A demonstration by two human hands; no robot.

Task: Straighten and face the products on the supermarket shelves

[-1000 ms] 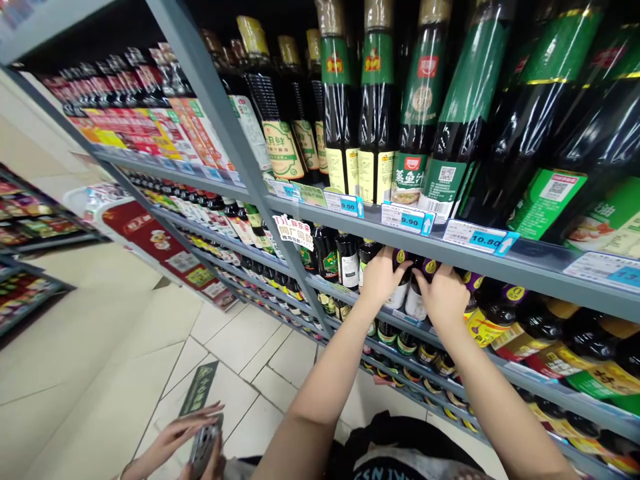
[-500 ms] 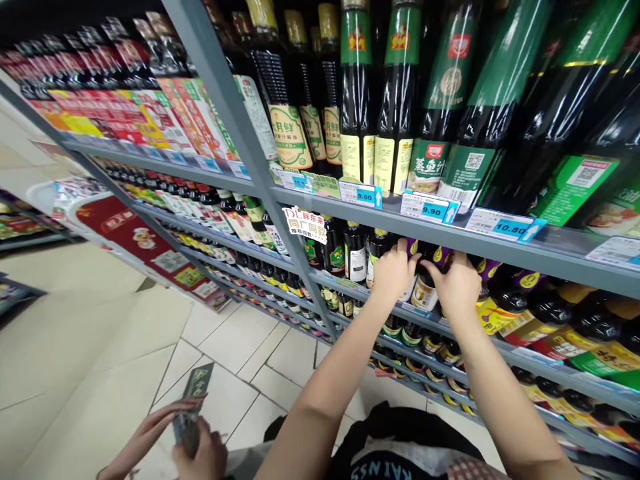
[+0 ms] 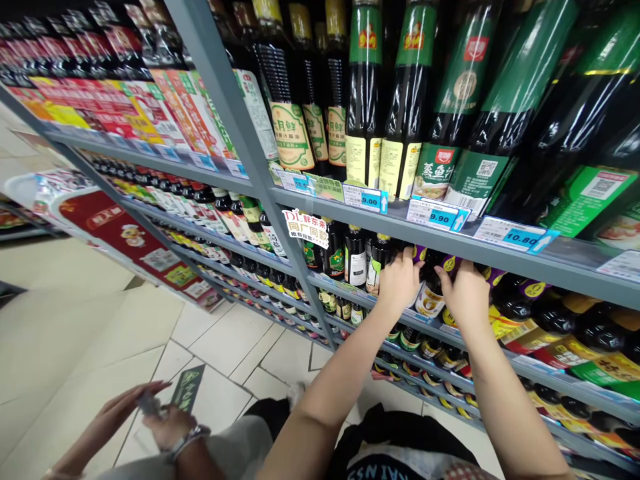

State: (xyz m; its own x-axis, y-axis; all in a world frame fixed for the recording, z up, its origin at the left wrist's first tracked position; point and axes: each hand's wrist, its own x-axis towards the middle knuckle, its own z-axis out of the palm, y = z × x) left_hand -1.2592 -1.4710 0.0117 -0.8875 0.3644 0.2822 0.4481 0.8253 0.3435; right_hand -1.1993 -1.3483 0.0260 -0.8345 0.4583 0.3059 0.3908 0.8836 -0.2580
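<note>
My left hand (image 3: 400, 280) reaches onto the second shelf, its fingers curled at the neck of a dark sauce bottle with a purple neck label (image 3: 419, 253). Close by on the right, my right hand (image 3: 469, 293) is closed around the neck of a similar purple-labelled bottle (image 3: 450, 264), the thumb on its near left side. Part of the fingers of both hands is hidden behind the bottles. Between the hands shows a white-and-gold bottle label (image 3: 429, 301). Left of my left hand stands a bottle with a white and green label (image 3: 374, 272).
Just above my hands runs the upper shelf's edge (image 3: 360, 210) with price tags, carrying tall sauce bottles (image 3: 364, 100). A grey upright post (image 3: 225, 100) divides the racks. At lower left, another person's hands (image 3: 170, 423) hold a small grey object near a dark green card (image 3: 189, 389).
The view has shifted slightly. My hands stay at the purple-labelled bottles, with the right thumb a little farther from the left hand. The other person's hands have moved left and lower.
</note>
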